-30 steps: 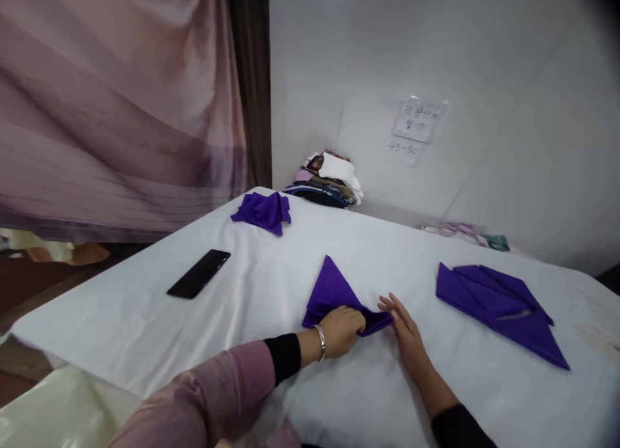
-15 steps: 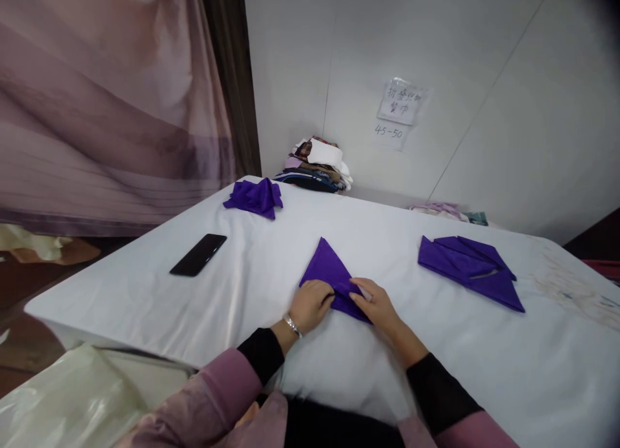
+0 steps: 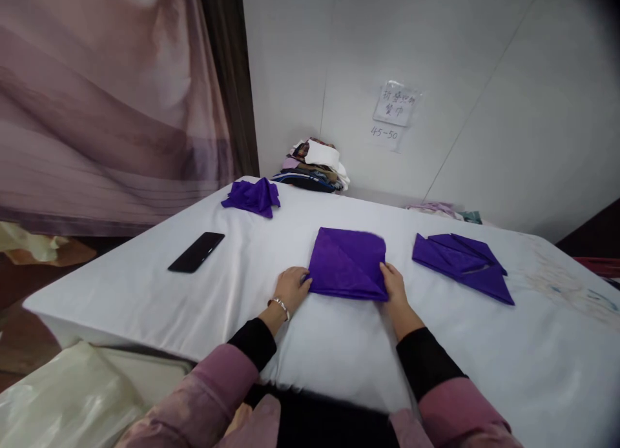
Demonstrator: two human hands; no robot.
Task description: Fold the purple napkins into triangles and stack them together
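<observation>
In front of me a purple cloth napkin lies folded into a rough square, with a diagonal crease across it. My left hand pinches its lower left edge, thumb on top. At the right edge, my right hand grips the cloth between thumb and fingers; part of those fingers is hidden beneath it. Further right rests another folded purple napkin with pointed corners. A crumpled purple cloth sits at the far left of the table.
A black phone lies on the white tablecloth, left of my hands. Behind the table are a pile of folded clothes and a wall with a paper sign. A pale plastic bag stands at lower left.
The middle napkin has gone from a triangle to a square lying flat. My hands have moved apart, from its middle to its left and right edges.
</observation>
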